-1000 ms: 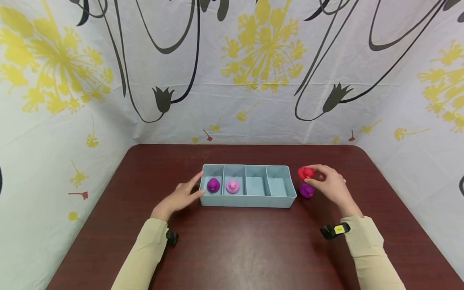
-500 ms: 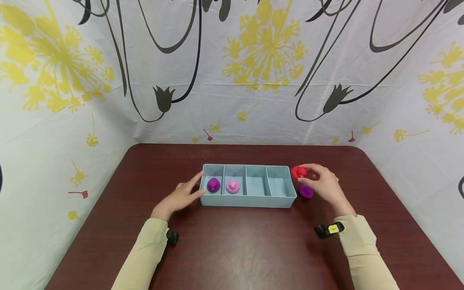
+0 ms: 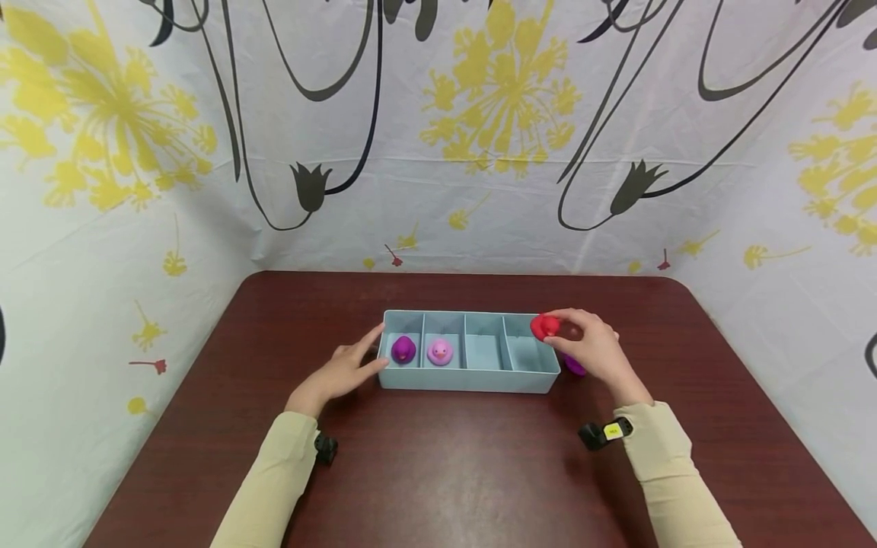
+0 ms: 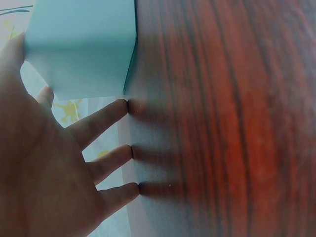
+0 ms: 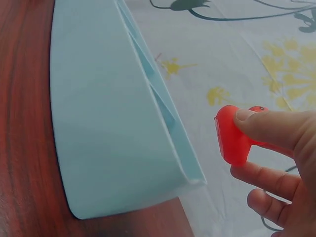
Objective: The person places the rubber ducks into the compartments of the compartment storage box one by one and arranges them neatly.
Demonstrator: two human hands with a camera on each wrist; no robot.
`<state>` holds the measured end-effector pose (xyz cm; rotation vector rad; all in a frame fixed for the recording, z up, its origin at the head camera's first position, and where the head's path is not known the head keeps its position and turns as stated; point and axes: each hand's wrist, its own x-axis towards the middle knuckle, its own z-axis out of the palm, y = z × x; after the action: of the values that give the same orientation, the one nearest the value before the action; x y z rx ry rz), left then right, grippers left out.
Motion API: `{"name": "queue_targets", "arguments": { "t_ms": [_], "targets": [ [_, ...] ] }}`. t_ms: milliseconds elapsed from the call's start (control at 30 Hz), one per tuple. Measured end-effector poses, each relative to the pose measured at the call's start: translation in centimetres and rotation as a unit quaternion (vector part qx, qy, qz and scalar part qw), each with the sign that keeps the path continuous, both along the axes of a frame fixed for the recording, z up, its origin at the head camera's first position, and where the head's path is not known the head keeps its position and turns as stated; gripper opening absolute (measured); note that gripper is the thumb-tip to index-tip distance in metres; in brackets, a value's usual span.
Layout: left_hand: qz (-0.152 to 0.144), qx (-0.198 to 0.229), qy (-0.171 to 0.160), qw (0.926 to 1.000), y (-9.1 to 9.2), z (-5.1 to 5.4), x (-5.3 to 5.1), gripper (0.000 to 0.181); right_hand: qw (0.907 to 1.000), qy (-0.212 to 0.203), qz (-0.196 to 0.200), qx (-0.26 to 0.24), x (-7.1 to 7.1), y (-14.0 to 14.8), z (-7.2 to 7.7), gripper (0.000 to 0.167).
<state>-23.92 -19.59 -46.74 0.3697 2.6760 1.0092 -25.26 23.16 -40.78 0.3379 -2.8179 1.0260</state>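
A light blue box with several compartments in a row stands on the table. From the left, its first compartment holds a purple rubber duck, the second a pink rubber duck. My left hand rests against the box's left end, fingers spread, as the left wrist view also shows. Between thumb and fingers my right hand pinches a red rubber duck, held above the rightmost compartment near its back right corner. Another purple duck lies right of the box, partly hidden by my right hand.
The dark reddish-brown table extends around the box on all sides. A patterned white cloth hangs behind the table and along its sides.
My right hand has moved left with the red duck, from over the purple duck outside to above the box's right compartment. My left hand stays in place.
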Motion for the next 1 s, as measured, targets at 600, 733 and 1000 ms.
{"name": "queue_targets", "arguments": {
  "t_ms": [600, 733, 1000],
  "targets": [
    [-0.001, 0.005, -0.009, 0.9999, -0.1, 0.0, -0.3, 0.074, 0.9989, 0.011, 0.038, 0.024, -0.4, -3.4, -0.4, 0.039],
    [-0.003, 0.002, -0.006, 1.0000, -0.1, -0.1, -0.3, 0.075, 0.9984, 0.014, 0.048, 0.024, -0.6, -4.1, -0.6, 0.039],
    [-0.001, 0.005, -0.008, 1.0000, -0.1, 0.0, -0.2, 0.074, 0.9977, 0.012, 0.065, 0.015, -0.6, -5.9, -0.9, 0.040]
  ]
}}
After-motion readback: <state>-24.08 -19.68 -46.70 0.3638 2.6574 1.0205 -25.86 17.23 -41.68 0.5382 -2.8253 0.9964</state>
